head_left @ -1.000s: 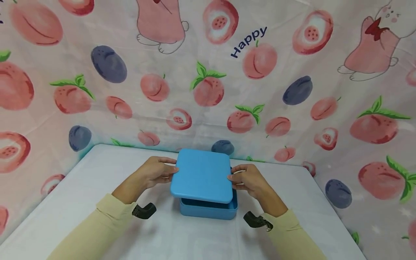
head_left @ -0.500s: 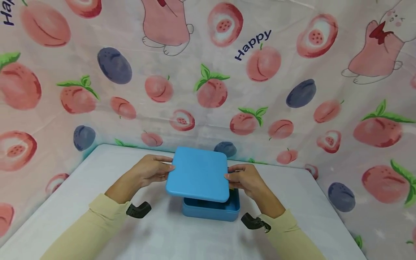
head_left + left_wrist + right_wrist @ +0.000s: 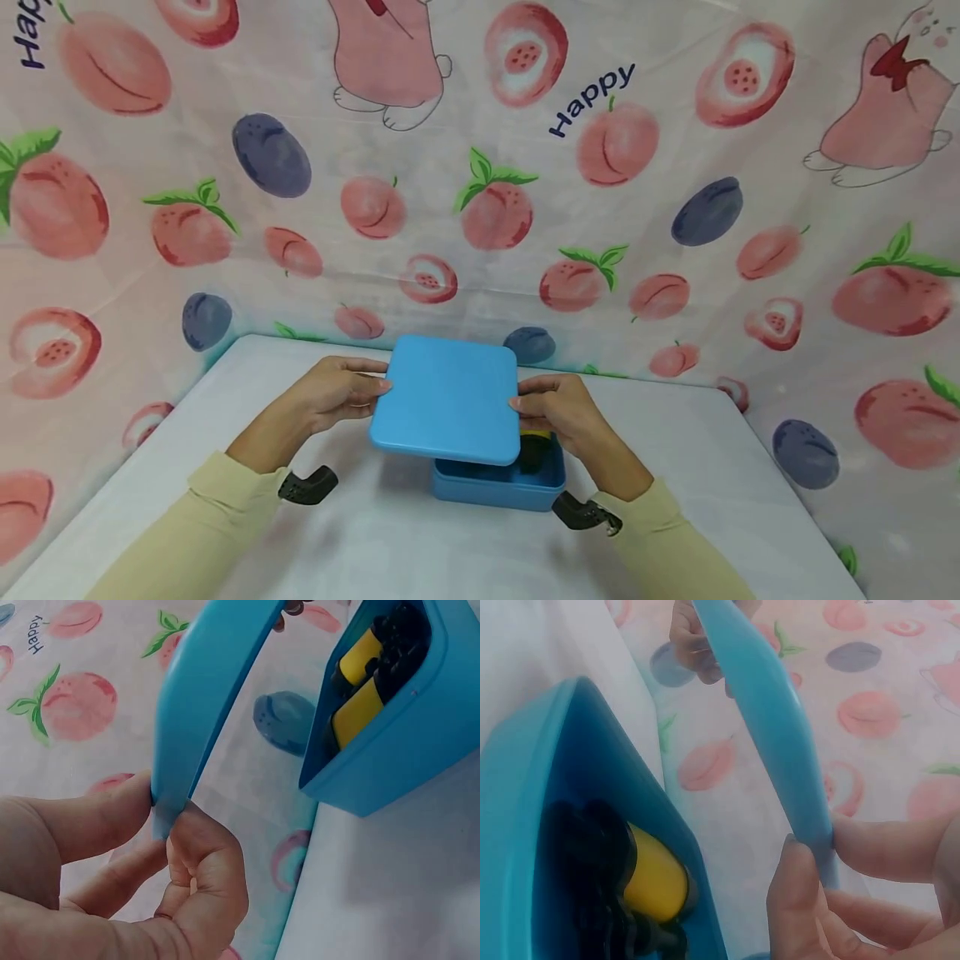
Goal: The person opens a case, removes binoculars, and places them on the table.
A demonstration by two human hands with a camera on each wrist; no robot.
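A flat blue lid [image 3: 450,400] with rounded corners is held up, tilted, above a blue box [image 3: 495,493]. My left hand [image 3: 336,395] pinches its left edge between thumb and fingers. On the opposite edge, my right hand [image 3: 561,412] pinches it the same way. The box stands on the white table, partly covered from above by the lid in the head view. Inside lies a black-and-yellow pair of binoculars [image 3: 358,718]; its yellow barrel [image 3: 656,877] shows in the right wrist view too. Neither hand touches the box.
The white tabletop [image 3: 390,542] extends around the box on all sides. A fruit-printed cloth [image 3: 450,192] hangs behind the table and along its sides. A black wrist mount [image 3: 309,486] sticks out from the left sleeve, another mount [image 3: 585,511] from the right.
Both hands have shifted the lid leftward off the box, uncovering more of its right side. The binoculars have come into view there. The head view has turned slightly.
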